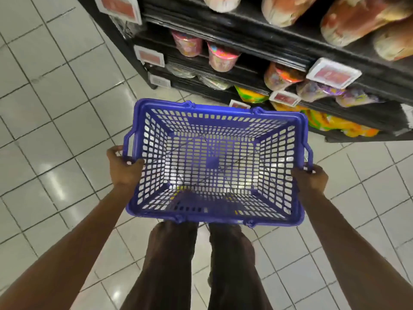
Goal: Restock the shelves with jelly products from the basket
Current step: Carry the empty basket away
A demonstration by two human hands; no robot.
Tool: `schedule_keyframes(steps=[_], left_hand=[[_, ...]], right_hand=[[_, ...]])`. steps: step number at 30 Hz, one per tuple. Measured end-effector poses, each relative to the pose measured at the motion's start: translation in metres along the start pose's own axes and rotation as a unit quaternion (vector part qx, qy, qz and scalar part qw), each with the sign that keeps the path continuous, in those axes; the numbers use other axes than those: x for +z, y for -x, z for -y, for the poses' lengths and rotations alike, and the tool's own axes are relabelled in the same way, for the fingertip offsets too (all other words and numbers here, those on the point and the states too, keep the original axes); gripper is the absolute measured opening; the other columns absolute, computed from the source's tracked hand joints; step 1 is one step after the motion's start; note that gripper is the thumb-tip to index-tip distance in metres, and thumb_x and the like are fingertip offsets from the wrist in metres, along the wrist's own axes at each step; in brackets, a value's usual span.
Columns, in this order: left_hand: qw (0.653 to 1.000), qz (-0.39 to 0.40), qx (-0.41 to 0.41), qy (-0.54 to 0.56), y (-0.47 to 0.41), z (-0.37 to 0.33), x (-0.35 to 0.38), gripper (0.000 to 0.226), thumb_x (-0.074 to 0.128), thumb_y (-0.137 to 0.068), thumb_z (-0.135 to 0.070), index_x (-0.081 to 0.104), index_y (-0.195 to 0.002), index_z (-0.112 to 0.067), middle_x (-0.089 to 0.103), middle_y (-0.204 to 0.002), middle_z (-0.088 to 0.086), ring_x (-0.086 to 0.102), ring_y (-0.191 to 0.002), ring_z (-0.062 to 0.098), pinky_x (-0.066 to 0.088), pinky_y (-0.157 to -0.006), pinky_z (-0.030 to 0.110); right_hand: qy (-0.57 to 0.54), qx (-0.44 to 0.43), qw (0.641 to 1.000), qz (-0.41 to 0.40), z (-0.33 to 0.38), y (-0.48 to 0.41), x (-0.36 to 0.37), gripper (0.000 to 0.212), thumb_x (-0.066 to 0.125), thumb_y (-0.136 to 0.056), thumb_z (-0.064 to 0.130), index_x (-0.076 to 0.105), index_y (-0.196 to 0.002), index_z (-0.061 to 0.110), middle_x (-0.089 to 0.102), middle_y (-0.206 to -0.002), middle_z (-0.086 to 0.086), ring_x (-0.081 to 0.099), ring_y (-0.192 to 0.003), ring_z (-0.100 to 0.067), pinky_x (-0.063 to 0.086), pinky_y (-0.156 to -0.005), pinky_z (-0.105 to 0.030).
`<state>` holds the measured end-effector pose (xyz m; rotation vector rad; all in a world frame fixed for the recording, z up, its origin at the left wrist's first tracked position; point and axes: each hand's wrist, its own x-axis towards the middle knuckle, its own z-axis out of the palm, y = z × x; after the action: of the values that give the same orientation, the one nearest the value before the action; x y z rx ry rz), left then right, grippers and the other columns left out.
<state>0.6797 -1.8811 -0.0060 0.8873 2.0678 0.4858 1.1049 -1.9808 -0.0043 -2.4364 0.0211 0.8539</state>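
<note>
Low over the floor (55,130), near the dark shelves (245,34) of blurred jelly tubs (221,57) at far right, the blue basket (214,108) shows only its bare mesh bottom, the left hand (121,166) clamped on its left rim and the right hand (311,177) on its right handle, fingertips partly hidden.

Black shelves (257,34) carry jelly tubs (221,57) and yellow bags (251,95) (price tags (333,73) along the edges).
</note>
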Motion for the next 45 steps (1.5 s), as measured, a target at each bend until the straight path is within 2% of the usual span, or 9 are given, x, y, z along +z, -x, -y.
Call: schedule_keyframes(steps=[7,13,17,25,31,34,38,42,45], left_hand=[[0.996,-0.088,-0.02,0.025,0.116,-0.066,-0.159,0.058,0.07,-0.079,-0.011,0.037,-0.127,-0.014,0.058,-0.096,0.003,0.063,-0.084,0.029,0.054,-0.086,0.054],[0.973,-0.204,-0.053,0.095,0.216,-0.088,-0.276,0.061,0.074,-0.078,-0.014,0.04,-0.128,-0.012,0.06,-0.1,0.005,0.065,-0.092,0.034,0.052,-0.08,0.043],[0.951,-0.253,-0.081,0.16,0.273,-0.08,-0.336,0.058,0.075,-0.075,-0.026,0.045,-0.123,-0.016,0.064,-0.103,0.008,0.067,-0.091,0.034,0.055,-0.083,0.049],[0.87,-0.351,-0.116,0.328,0.308,-0.02,-0.428,0.045,0.072,-0.081,-0.003,0.06,-0.121,-0.021,0.07,-0.095,0.017,0.066,-0.066,0.018,0.056,-0.064,0.031],[0.801,-0.399,-0.176,0.41,0.281,0.023,-0.499,0.049,0.067,-0.085,-0.022,0.058,-0.132,-0.033,0.074,-0.095,0.013,0.074,-0.074,0.027,0.061,-0.076,0.046],[0.787,-0.428,-0.166,0.412,0.26,0.033,-0.537,0.048,0.064,-0.087,-0.022,0.058,-0.133,-0.031,0.074,-0.09,0.009,0.073,-0.072,0.026,0.061,-0.074,0.044],[0.771,-0.451,-0.158,0.422,0.225,0.04,-0.593,0.047,0.065,-0.086,-0.021,0.06,-0.132,-0.031,0.074,-0.09,0.003,0.073,-0.068,0.017,0.061,-0.063,0.031],[0.761,-0.468,-0.159,0.42,0.188,0.047,-0.647,0.045,0.063,-0.087,-0.015,0.062,-0.129,-0.031,0.074,-0.09,0.005,0.073,-0.072,0.021,0.061,-0.063,0.029],[0.758,-0.48,-0.166,0.409,0.154,0.055,-0.686,0.042,0.063,-0.086,-0.02,0.063,-0.125,-0.035,0.074,-0.085,-0.004,0.073,-0.071,0.018,0.061,-0.065,0.03]], right_hand=[[0.069,-0.076,0.995,0.006,0.11,0.145,-0.075,0.042,0.076,-0.073,0.016,0.066,-0.113,0.008,0.068,-0.095,-0.01,0.06,-0.08,-0.024,0.053,-0.081,-0.039],[0.103,-0.203,0.968,0.107,0.186,0.249,-0.104,0.032,0.076,-0.069,0.026,0.069,-0.092,0.006,0.062,-0.071,-0.007,0.052,-0.055,-0.018,0.04,-0.05,-0.026],[0.152,-0.273,0.933,0.18,0.223,0.299,-0.099,0.013,0.073,-0.07,0.017,0.064,-0.077,0.01,0.066,-0.075,-0.021,0.055,-0.065,-0.024,0.054,-0.068,-0.05],[0.162,-0.366,0.874,0.276,0.277,0.426,-0.014,0.027,0.069,-0.056,0.021,0.069,-0.083,0.016,0.065,-0.073,-0.014,0.056,-0.067,-0.023,0.051,-0.068,-0.047],[0.151,-0.387,0.841,0.346,0.287,0.543,0.07,0.023,0.078,-0.065,0.007,0.072,-0.086,0.014,0.064,-0.064,0.002,0.059,-0.058,-0.018,0.05,-0.062,-0.032],[0.149,-0.391,0.844,0.335,0.293,0.601,0.107,0.029,0.078,-0.07,0.007,0.07,-0.097,0.014,0.062,-0.066,0.004,0.055,-0.051,-0.009,0.042,-0.05,-0.019],[0.16,-0.395,0.832,0.354,0.303,0.667,0.157,0.034,0.076,-0.075,0.006,0.068,-0.108,0.006,0.064,-0.085,-0.007,0.059,-0.068,-0.019,0.048,-0.067,-0.025],[0.142,-0.4,0.829,0.364,0.315,0.732,0.205,0.027,0.075,-0.075,0.004,0.066,-0.099,0.015,0.058,-0.067,0.002,0.053,-0.05,-0.007,0.038,-0.034,-0.007],[0.142,-0.39,0.826,0.381,0.327,0.778,0.255,0.033,0.074,-0.074,0.001,0.068,-0.103,0.015,0.065,-0.074,0.0,0.064,-0.058,-0.013,0.055,-0.055,-0.021]])
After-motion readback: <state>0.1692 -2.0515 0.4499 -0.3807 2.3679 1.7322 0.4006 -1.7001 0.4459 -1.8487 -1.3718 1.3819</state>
